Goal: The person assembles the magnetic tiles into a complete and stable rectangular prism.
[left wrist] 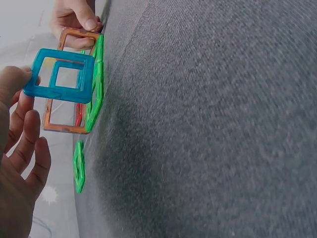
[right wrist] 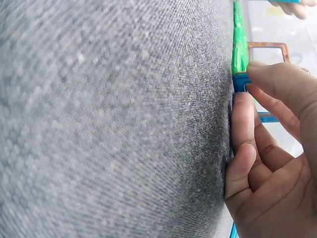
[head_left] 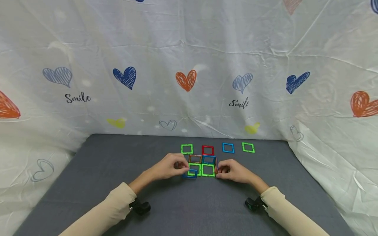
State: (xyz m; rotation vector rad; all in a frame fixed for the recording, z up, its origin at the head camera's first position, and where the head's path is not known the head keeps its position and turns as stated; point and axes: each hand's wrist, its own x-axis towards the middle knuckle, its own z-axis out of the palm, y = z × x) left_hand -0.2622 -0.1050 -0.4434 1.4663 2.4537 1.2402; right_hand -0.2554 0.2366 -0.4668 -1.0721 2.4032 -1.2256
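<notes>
My left hand (head_left: pixel 172 166) pinches a blue square magnetic tile (left wrist: pixel 59 97) by one edge, and the tile overlaps the front left of the build in the head view. Two flat green tiles (head_left: pixel 208 176) lie side by side as the build's base. Behind them stand an orange tile (head_left: pixel 195 155) and another blue tile (head_left: pixel 209 156). At the right end of the base, my right hand (head_left: pixel 233 171) pinches an upright tile; its lower corner (right wrist: pixel 240 82) shows blue between thumb and finger. Most of that tile is hidden by the fingers.
Beyond the build, a row of loose square tiles lies on the dark grey cloth (head_left: pixel 218 209): a green one (head_left: pixel 187 153), a red one (head_left: pixel 208 155), a blue one (head_left: pixel 228 152) and another green one (head_left: pixel 248 151). A white printed curtain (head_left: pixel 212 98) hangs behind the table.
</notes>
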